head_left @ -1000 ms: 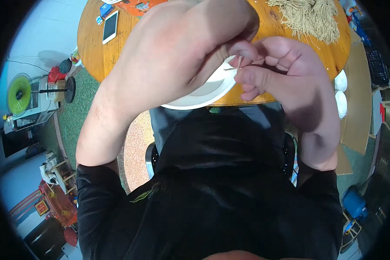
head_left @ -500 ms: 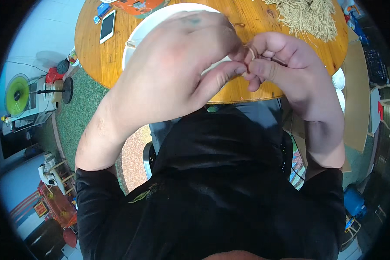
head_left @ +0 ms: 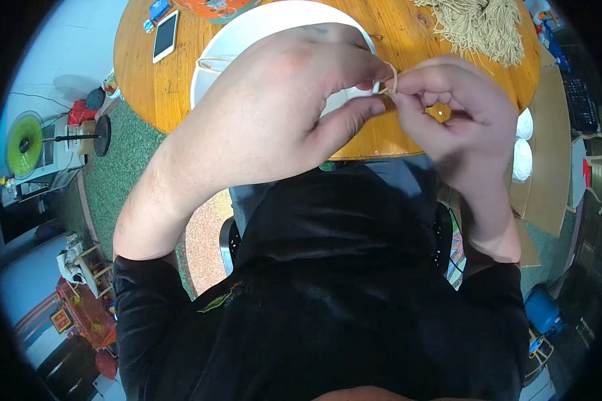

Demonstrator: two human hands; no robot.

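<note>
A thin beige cord [head_left: 394, 80] runs in a small loop between my two hands, over the table's near part. My right hand [head_left: 458, 110] pinches the cord between thumb and forefinger, its other fingers curled in. Beside the loop, a small white piece [head_left: 376, 87] sticks out from the curled fingers of my left hand [head_left: 281, 100]; most of it is hidden. The left thumb lies a little below these fingers. Under my left hand stands a white round dish [head_left: 204, 87], with a length of beige cord [head_left: 211, 65] across its left rim.
On the round wooden table [head_left: 137, 73] lie a white phone [head_left: 166, 37], a small blue box [head_left: 159, 9], an orange patterned round item [head_left: 221, 8] and a heap of beige cords [head_left: 485, 30]. A green fan [head_left: 25, 142] stands left; cardboard [head_left: 548, 180] is at right.
My right hand has turned and drawn slightly away to the right, and the cord loop now shows between the hands. The white piece has come into sight at my left fingers.
</note>
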